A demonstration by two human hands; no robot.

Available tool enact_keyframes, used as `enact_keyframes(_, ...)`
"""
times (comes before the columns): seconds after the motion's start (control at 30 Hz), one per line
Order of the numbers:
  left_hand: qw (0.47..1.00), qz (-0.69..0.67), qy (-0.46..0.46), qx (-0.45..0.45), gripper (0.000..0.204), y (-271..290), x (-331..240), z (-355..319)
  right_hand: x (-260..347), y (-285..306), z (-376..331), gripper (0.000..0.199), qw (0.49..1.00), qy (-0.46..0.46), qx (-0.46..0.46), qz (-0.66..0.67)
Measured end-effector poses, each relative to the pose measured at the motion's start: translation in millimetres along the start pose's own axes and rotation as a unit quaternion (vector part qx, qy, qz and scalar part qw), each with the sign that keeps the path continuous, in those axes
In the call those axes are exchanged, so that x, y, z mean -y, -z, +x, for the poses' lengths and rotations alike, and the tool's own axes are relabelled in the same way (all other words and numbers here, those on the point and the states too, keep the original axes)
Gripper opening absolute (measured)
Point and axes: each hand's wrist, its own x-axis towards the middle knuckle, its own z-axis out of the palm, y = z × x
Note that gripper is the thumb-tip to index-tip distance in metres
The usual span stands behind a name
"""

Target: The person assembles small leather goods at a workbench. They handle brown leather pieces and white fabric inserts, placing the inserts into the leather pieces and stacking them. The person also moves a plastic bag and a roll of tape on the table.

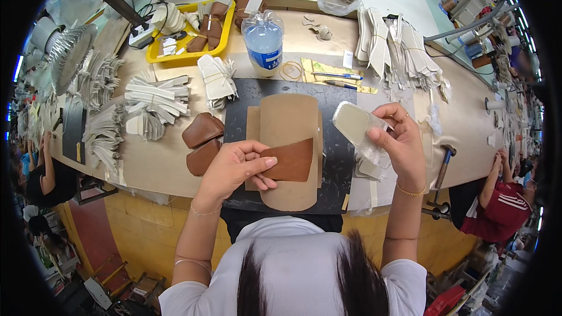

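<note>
My left hand (237, 164) pinches a brown leather piece (290, 161) by its left end, over a tan cardboard sheet (288, 120). The cardboard rests on a black board (246, 90) in front of me. Raised to the right of the board, my right hand (398, 137) grips a pale, round-cornered piece (351, 123) between thumb and fingers. Below that hand, more pale pieces (373, 167) lie on clear plastic. Two stacks of brown leather pieces (203, 131) sit left of my left hand.
A yellow tray (187, 60) with brown and pale parts stands at the back left, beside a large plastic bottle (263, 44). Pens (336, 75) lie behind the board. Bundled pale strips (157, 95) cover the left side. A hammer (444, 167) lies at the right edge.
</note>
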Motion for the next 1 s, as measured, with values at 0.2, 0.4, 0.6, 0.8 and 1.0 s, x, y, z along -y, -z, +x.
enact_keyframes(0.2, 1.000, -0.003, 0.009, -0.013, 0.021, -1, -2, -1, -9, -3, -3, 0.029, 0.999, 0.016, -0.022, -0.022)
enact_keyframes(0.4, 0.997, -0.027, -0.074, -0.021, 0.022, 26, 2, -10, -26, -1, -8, 0.031, 0.998, 0.024, -0.043, 0.049)
enact_keyframes(0.6, 0.957, -0.007, -0.188, -0.220, 0.020, 103, -13, -49, -28, 3, -8, 0.033, 0.995, 0.038, -0.035, 0.089)
enact_keyframes(0.8, 0.948, 0.048, -0.180, -0.256, 0.020, 129, -16, -61, -28, -2, -6, 0.033, 0.994, 0.038, -0.028, 0.099)
enact_keyframes(1.0, 0.974, -0.003, -0.134, -0.181, 0.020, 138, 6, -54, -29, -1, -7, 0.033, 0.994, 0.044, -0.033, 0.092)
